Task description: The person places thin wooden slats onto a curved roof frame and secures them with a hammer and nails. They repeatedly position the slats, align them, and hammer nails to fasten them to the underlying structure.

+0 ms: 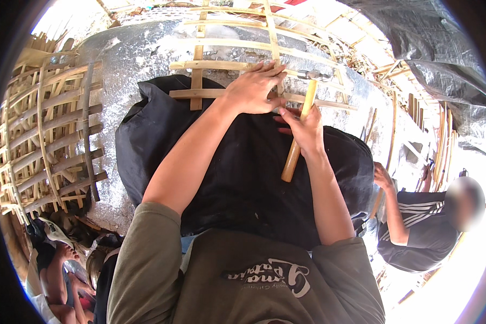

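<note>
While a large silvery rounded form (146, 59) fills the upper middle of the view, a black cloth (243, 178) drapes over its near side, under both forearms. An open lattice of pale bamboo strips (200, 65) lies curved against the silvery surface, its lower edge on the cloth. Another woven bamboo frame (48, 140) stands at far left. A second person in a dark striped shirt (416, 227) sits at lower right. Left hand (254, 89): flat, fingers spread, pressing a horizontal strip. Right hand (303, 129): grip closed around the pale wooden handle of a hammer (299, 132), metal head just beside the left fingertips, on the lattice.
</note>
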